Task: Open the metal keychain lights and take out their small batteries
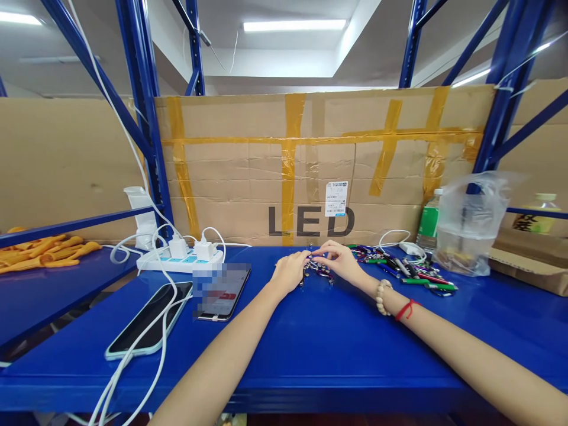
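Note:
My left hand [290, 269] and my right hand [341, 260] meet at the middle back of the blue shelf [319, 343]. Both pinch a small metal keychain piece [316, 255] between their fingertips. More small keychain parts [317, 273] lie just under the hands. A pile of several small coloured flashlights and carabiners [408, 271] lies right of my right hand. My right wrist wears a bead bracelet [381, 296] and a red string.
Two phones [146, 319] [222, 293] lie at the left with white cables, behind them a power strip [177, 260] with chargers. A clear plastic bag [470, 225] and a green bottle [428, 225] stand at the right. A taped cardboard sheet marked LED [310, 171] closes the back. Orange items [39, 251] lie far left.

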Available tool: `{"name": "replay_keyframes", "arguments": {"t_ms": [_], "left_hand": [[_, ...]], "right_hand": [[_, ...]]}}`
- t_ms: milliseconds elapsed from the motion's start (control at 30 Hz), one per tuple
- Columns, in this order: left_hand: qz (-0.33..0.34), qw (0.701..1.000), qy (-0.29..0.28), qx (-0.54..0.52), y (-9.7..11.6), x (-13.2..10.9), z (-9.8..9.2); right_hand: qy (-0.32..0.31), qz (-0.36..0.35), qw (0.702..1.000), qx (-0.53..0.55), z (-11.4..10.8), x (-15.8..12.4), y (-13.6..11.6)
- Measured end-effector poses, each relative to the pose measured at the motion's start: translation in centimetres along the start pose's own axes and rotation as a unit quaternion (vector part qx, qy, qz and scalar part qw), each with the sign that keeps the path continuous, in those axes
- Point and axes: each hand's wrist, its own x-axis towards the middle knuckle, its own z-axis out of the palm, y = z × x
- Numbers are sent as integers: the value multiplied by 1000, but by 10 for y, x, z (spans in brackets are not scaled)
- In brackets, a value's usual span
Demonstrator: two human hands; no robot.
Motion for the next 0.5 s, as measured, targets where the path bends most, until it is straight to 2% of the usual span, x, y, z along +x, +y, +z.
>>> {"name": "replay_keyframes", "arguments": {"t_ms": [133,333,500], "left_hand": [[19,1000,18,-10,0,0,-2],[88,996,-20,22,-2,-1,-1],[111,993,-21,26,-3,-2,2]], "right_hand": [[6,18,1000,20,-3,2,0],[-58,70,991,94,-2,0,5],[-60,72,988,122,-1,-1,7]]}}
